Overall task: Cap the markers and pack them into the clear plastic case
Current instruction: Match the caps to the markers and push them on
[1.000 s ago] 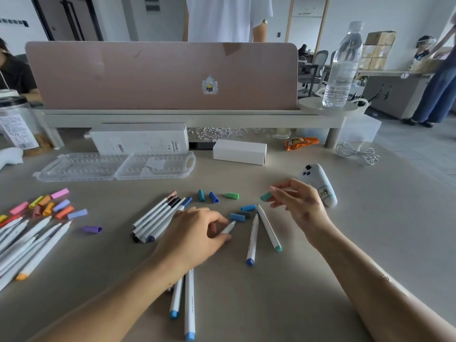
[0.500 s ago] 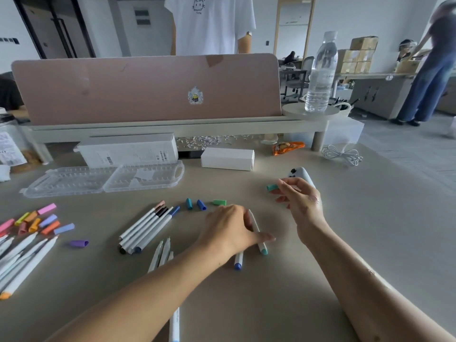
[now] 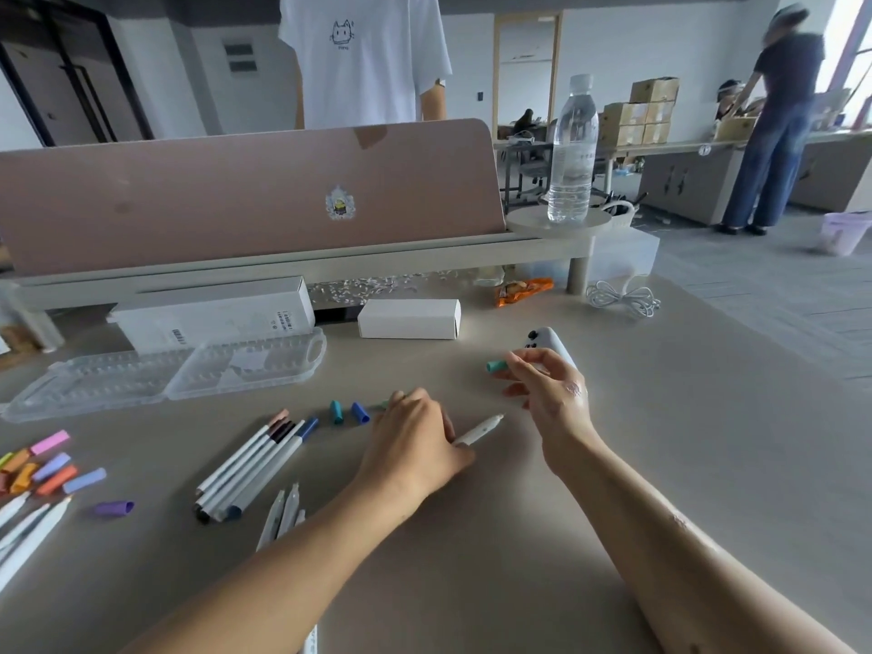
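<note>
My left hand (image 3: 415,446) grips a white marker (image 3: 479,430) whose bare tip points up and right toward my right hand (image 3: 549,394). That hand pinches a teal cap (image 3: 496,366) between its fingertips, a short gap from the marker's tip. Two blue caps (image 3: 348,412) lie just left of my left hand. A bundle of capped markers (image 3: 257,462) rests further left. The clear plastic case (image 3: 188,370) lies open and flat at the back left. Uncapped markers (image 3: 283,512) peek out beside my left forearm.
Pink, orange and lilac caps (image 3: 45,469) and more white markers (image 3: 23,526) lie at the left edge, with a purple cap (image 3: 113,507) nearby. Two white boxes (image 3: 409,318), a white controller (image 3: 549,342), a cable (image 3: 623,297) and a water bottle (image 3: 571,148) stand behind.
My left hand has picked one marker off the table and turned its tip toward my right hand. The right hand keeps holding the teal cap. The camera tilted upward.
</note>
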Demonstrator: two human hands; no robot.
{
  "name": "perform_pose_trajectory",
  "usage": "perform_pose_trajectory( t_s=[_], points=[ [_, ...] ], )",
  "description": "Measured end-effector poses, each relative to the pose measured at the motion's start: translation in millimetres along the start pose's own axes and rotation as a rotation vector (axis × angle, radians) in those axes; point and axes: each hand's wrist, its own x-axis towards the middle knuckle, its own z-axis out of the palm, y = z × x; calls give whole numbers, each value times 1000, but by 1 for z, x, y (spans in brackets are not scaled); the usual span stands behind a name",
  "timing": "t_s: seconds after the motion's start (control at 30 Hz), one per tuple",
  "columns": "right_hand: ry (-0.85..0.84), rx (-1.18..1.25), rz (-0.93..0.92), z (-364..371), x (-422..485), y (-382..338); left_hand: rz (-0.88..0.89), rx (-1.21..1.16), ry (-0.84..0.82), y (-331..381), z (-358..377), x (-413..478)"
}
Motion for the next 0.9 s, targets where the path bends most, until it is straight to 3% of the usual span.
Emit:
perform_pose_trajectory(
  t_s=[0.27, 0.5, 0.9],
  points=[
    [27, -6, -15, 1, -2, -1, 37, 32, -40, 3, -13, 1],
    [4, 10, -43, 6, -9, -1, 14, -166, 111, -30, -50, -8],
    [-294, -17, -41, 39, -49, 12, 88, -376, 355, -110, -59, -66]
  ],
)
